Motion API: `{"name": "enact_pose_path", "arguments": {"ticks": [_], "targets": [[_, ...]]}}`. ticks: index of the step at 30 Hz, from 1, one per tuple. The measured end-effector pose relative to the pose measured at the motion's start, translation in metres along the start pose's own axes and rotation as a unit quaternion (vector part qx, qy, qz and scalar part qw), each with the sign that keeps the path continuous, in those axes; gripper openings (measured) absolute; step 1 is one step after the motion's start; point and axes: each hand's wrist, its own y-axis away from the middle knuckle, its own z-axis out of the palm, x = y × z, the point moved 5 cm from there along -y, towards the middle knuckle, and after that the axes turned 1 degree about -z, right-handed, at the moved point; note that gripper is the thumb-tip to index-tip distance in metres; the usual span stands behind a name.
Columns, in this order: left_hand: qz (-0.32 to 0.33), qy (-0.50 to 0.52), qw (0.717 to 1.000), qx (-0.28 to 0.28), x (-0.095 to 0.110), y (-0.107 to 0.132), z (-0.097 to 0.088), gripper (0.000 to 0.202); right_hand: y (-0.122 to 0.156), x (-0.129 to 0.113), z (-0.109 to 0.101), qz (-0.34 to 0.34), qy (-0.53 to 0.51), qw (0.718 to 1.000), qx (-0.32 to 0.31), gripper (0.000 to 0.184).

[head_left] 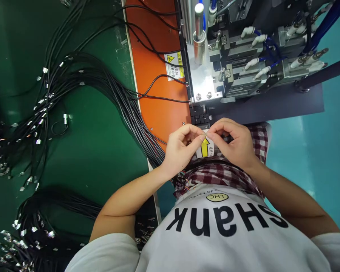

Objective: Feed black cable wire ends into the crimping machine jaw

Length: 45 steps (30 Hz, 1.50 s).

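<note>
The left hand (pixel 183 149) and the right hand (pixel 234 145) meet fingertip to fingertip just below the machine (pixel 215 71), over a label with a yellow arrow (pixel 205 147); each hand is curled nearly closed, thumb and forefinger pinched on a small metal-tipped wire end (pixel 206 133) held between the 2 hands; what else the piece carries is too small to tell; a bundle of black cables (pixel 107 87) with metal ends fans across the green table (pixel 96 151) to the left, running under the left wrist; an orange panel (pixel 153 71) bearing a warning sticker (pixel 174 65) stands beside the machine.
</note>
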Motion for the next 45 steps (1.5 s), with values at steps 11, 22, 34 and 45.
{"name": "enact_pose_path", "arguments": {"ticks": [11,22,34,45], "targets": [[0.258,-0.332,0.907,-0.015,0.022,-0.012,0.001,0.011,-0.013,0.036,-0.01,0.109,-0.035,0.993,-0.001,0.01],[0.298,-0.445,0.845,0.0,-0.001,-0.036,-0.007,0.026,-0.03,0.077,-0.002,0.209,-0.106,0.972,-0.006,0.016],[0.303,-0.446,0.843,-0.008,0.0,-0.042,-0.008,0.027,-0.032,0.08,-0.003,0.223,-0.111,0.968,-0.009,0.017],[0.292,-0.468,0.834,-0.012,-0.001,-0.042,-0.007,0.03,-0.032,0.079,0.0,0.231,-0.118,0.966,-0.005,0.015]]}}
